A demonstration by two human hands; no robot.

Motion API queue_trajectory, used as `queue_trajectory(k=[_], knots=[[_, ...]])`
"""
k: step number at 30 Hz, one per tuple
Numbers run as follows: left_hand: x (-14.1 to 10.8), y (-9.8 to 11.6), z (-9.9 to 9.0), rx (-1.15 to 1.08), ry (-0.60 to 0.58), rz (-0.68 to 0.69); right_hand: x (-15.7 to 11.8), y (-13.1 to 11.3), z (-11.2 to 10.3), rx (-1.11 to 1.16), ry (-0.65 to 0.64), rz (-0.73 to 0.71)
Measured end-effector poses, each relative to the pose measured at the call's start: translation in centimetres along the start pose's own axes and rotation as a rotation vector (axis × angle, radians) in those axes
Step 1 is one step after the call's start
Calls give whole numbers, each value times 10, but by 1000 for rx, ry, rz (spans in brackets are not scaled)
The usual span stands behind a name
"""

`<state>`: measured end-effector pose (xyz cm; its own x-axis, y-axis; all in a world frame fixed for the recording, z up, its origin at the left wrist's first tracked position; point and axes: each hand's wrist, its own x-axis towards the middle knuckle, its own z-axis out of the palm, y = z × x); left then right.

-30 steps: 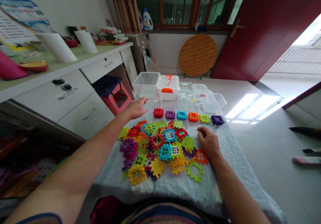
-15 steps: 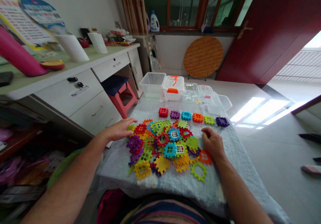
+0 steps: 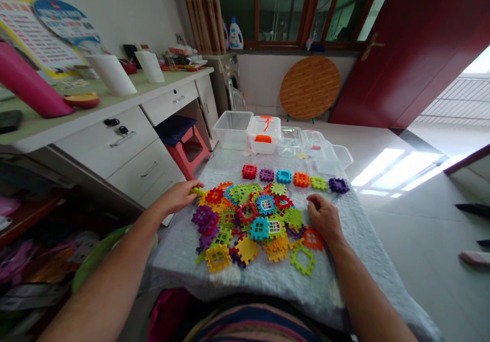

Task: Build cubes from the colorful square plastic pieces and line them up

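Colourful plastic lattice pieces lie in a loose pile on the cloth, among them a blue piece (image 3: 260, 228), a yellow piece (image 3: 247, 249) and a green frame (image 3: 302, 260). At the pile's left edge my left hand (image 3: 181, 196) pinches a yellow-green piece (image 3: 198, 192) between its fingertips. My right hand (image 3: 323, 215) rests on the cloth right of the pile, fingers curled and closed with nothing visible in them, just above an orange piece (image 3: 313, 238). Behind the pile stands a row of pieces, from a red one (image 3: 249, 171) to a dark purple one (image 3: 339, 185).
A clear open bin (image 3: 233, 127), a lidded box with orange latches (image 3: 265, 140) and clear containers (image 3: 291, 140) stand at the table's far end. A desk (image 3: 145, 148) runs along the left, with a pink stool (image 3: 187, 150) beside it.
My left hand has closed its fingers on the yellow-green piece at the pile's edge, and the piece now looks tilted. My right hand has barely moved.
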<state>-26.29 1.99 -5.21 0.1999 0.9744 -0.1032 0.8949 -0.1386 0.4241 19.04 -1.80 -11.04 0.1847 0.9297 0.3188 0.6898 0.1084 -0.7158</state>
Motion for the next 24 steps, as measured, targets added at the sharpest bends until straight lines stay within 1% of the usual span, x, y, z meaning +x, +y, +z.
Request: queue_trajectory(k=[4, 8, 12, 16, 18, 20, 24], knots=[[14, 15, -13, 25, 101, -1, 0, -1, 0, -1, 0, 4], [45, 38, -15, -30, 152, 74, 1, -2, 0, 0, 4, 1], [78, 55, -4, -151, 156, 124, 1, -1, 1, -7, 5, 0], [103, 56, 13, -337, 138, 97, 1, 1, 1, -1, 0, -2], [109, 55, 19, -418, 134, 68, 1, 0, 1, 5, -2, -2], [109, 58, 21, -510, 123, 31, 1, 0, 1, 10, -1, -2], [100, 72, 19, -704, 71, -54, 1, -2, 0, 10, -6, -4]])
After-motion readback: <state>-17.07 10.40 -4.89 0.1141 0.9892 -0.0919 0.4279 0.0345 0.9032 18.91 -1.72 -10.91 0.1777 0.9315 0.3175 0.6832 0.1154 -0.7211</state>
